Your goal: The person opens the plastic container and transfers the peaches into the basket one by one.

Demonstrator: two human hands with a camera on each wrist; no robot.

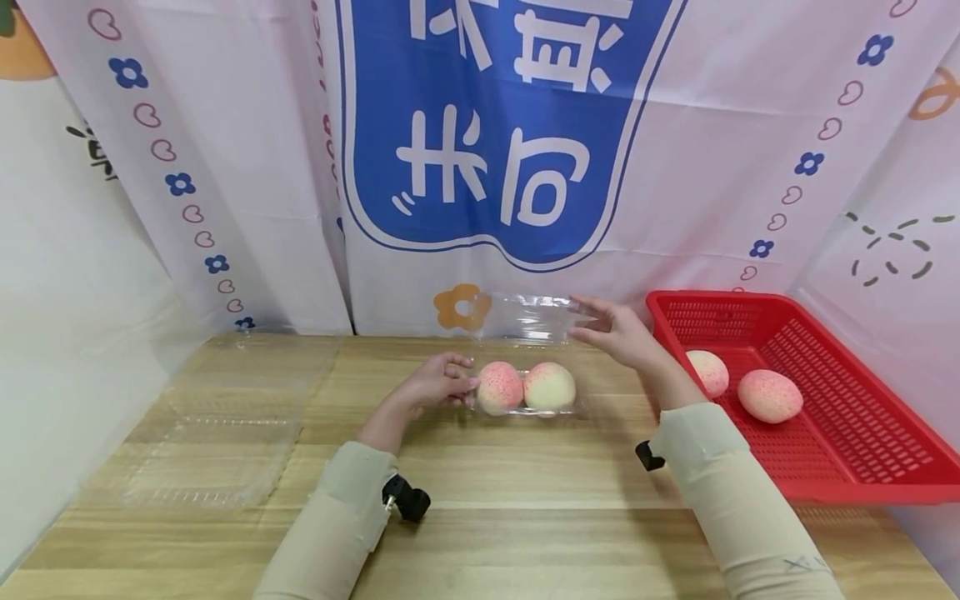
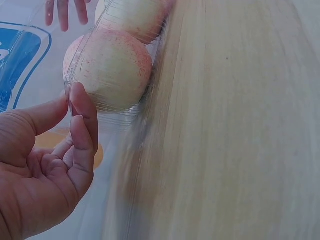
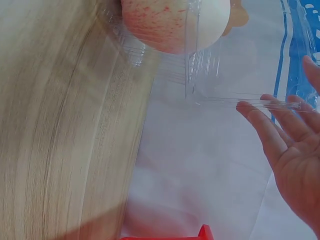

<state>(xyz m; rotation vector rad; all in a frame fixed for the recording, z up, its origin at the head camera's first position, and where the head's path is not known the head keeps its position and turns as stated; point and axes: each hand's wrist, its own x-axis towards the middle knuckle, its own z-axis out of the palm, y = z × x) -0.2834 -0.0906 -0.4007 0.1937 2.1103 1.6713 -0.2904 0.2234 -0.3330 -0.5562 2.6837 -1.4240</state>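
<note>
Clock positions are read in the head view, with the clear container (image 1: 525,411) as dial centre and 12 o'clock toward the blue-and-white banner (image 1: 480,142).

The clear container stands on the wood-grain bench (image 1: 525,517), close to the banner. Its lid (image 1: 534,323) is raised at 12 o'clock. Two rounded pink-and-cream pieces sit side by side in the base: the pinker piece (image 1: 499,387) toward 9 o'clock, the creamier piece (image 1: 550,387) toward 3 o'clock.

Left hand (image 1: 438,381): positioned at 9 o'clock. Thumb and index finger pinch the rim of the container next to the pinker piece; the remaining fingers are bent.

Right hand (image 1: 618,333): positioned at 2 o'clock. Fingers are extended and spread, with the thumb well apart from them; fingertips touch the side edge of the raised lid. No firm grip is visible.

Red basket (image 1: 862,492): located at 3 o'clock, with perforated walls. It contains two further pieces, a paler piece (image 1: 707,372) beside the near-side wall and a speckled pink piece (image 1: 770,396) just beside it.

Second clear container (image 1: 217,423): located between 8 and 9 o'clock on the bench, lying open.

Each sleeve (image 1: 341,500) is beige, with a black fitting (image 1: 407,498) at the wrist.
</note>
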